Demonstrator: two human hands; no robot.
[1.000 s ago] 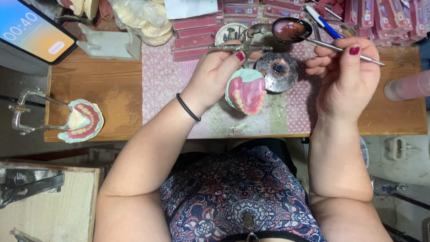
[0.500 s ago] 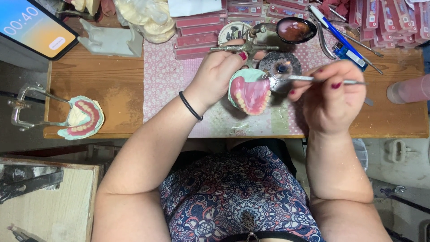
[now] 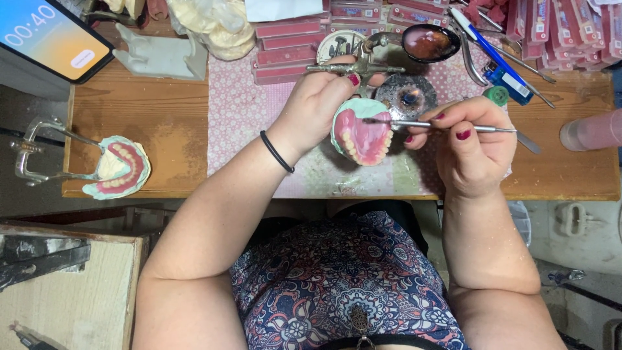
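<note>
The left hand (image 3: 317, 107) is clamping a wax denture model (image 3: 363, 133) over the wooden workbench (image 3: 162, 123). The right hand (image 3: 476, 146) is pinching a metal carving tool (image 3: 447, 126) against it, beside the patterned mat (image 3: 249, 120).

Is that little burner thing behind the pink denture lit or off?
Lit. A small flame glows at the centre of the round metal burner, just beyond the denture model held in the left hand.

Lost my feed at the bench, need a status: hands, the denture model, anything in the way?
Left hand holds denture model. Right hand holds metal tool, tip on the pink wax. Small burner just behind, flame lit.
</note>
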